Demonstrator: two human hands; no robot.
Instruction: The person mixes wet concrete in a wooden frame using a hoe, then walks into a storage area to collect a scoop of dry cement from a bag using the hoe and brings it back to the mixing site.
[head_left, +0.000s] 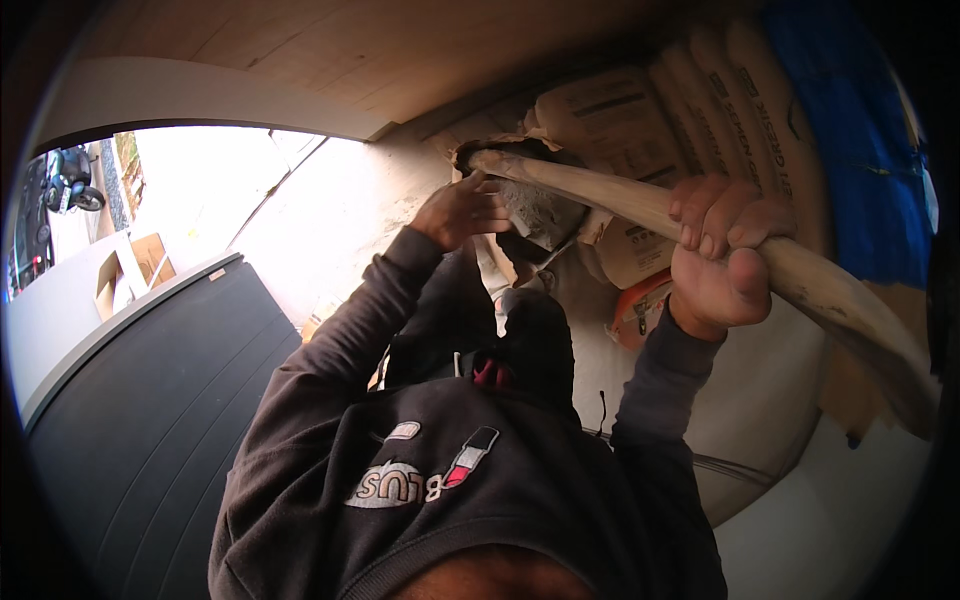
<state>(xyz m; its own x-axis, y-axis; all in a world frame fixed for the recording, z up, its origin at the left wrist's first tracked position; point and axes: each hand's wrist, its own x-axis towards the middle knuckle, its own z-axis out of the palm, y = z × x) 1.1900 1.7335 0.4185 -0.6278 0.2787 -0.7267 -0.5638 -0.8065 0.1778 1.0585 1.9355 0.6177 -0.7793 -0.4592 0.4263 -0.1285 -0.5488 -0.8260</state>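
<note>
My right hand (720, 247) is closed around a long wooden handle (592, 186), which runs from a torn paper sack at the upper middle to the far right edge. At the handle's other end, my left hand (465, 211) has its fingers apart, close below the wood; whether it touches is unclear. Below the handle, grey powder or cement (536, 214) shows in a dark opening edged with torn brown paper (551, 112). The tool's head is hidden.
Stacked brown paper cement sacks (675, 112) bear writing, with a blue tarp (862, 165) beside them. An orange-red item (641, 304) lies under the handle. At left stand a dark panelled door (172, 405) and an open cardboard box (120, 281); a motorcycle (69, 180) is outside.
</note>
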